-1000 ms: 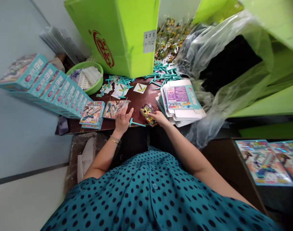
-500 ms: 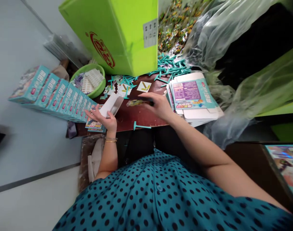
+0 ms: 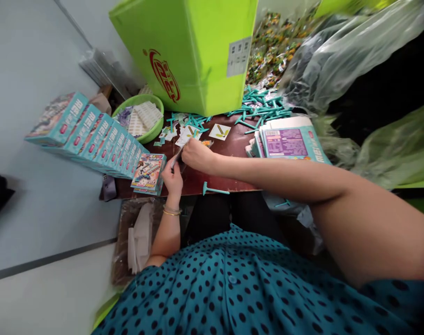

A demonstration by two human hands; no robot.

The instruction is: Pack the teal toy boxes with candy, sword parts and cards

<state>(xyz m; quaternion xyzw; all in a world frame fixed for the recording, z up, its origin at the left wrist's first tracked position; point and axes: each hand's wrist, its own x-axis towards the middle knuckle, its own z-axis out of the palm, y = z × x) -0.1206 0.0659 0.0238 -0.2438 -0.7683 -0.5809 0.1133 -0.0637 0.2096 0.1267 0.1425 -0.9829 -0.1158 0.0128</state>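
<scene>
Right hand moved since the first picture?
Yes. The right hand has moved left, farther from the flat cartons and close to the left hand.

Soft light; edges stretched (corners blurred); pale sheen on plastic sheeting (image 3: pixel 341 53).

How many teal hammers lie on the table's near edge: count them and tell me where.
1: the teal hammer lies on the table's near edge, to the right of the left hand. The right forearm hides part of the table, so others may be hidden.
</scene>
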